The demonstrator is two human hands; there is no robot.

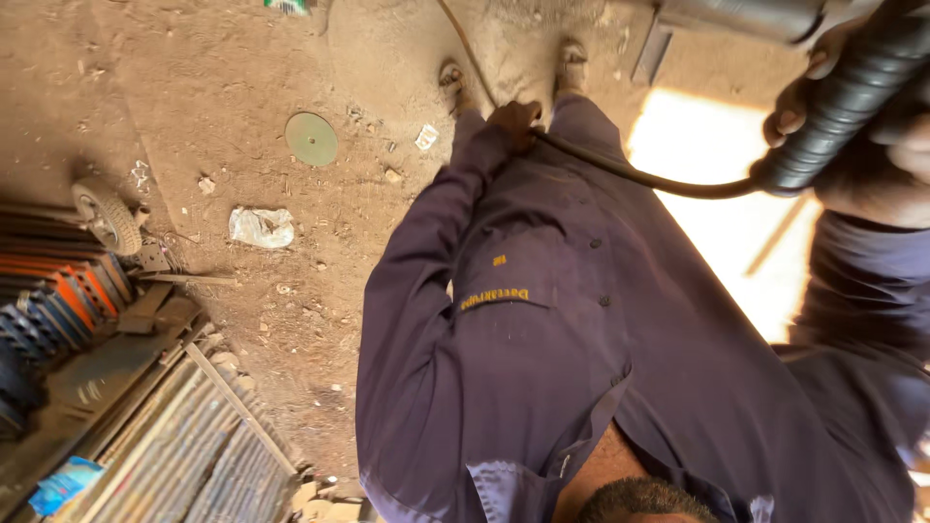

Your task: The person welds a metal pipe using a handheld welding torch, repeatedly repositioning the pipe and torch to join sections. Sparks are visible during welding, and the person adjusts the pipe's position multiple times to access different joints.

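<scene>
1. The left hand (513, 116) hangs low in front of the body, at the end of a purple sleeve (417, 320), close to the two shoes (572, 63)
2. Its grip is pressed together around a thin black cable (620, 174), which passes through the fist
3. From the fist the cable runs one way up across the dirt floor (194, 77) and out of the top edge; the other way it curves right into the end of a ribbed black hose (852, 82)
4. The right hand (872, 184) is raised near the camera at the upper right; its grip wraps around the hose, with fingers (790, 111) curled over its far side
5. Above the hose, at the top edge, sits the grey body of a tool (746, 15); where it joins the hose is hidden
6. A bright patch of sunlight (717, 203) lies on the floor under the hose
7. Left of the body, on the floor, lie a round green disc (311, 138) and, nearer, a crumpled white bag (262, 228), well apart from both hands
8. At the far left are a small wheel (107, 215), a black coil spring (29, 329) and orange bars (68, 291)
9. Long metal rods (194, 446) lie bundled at the lower left, with a blue packet (63, 484) beside them
</scene>
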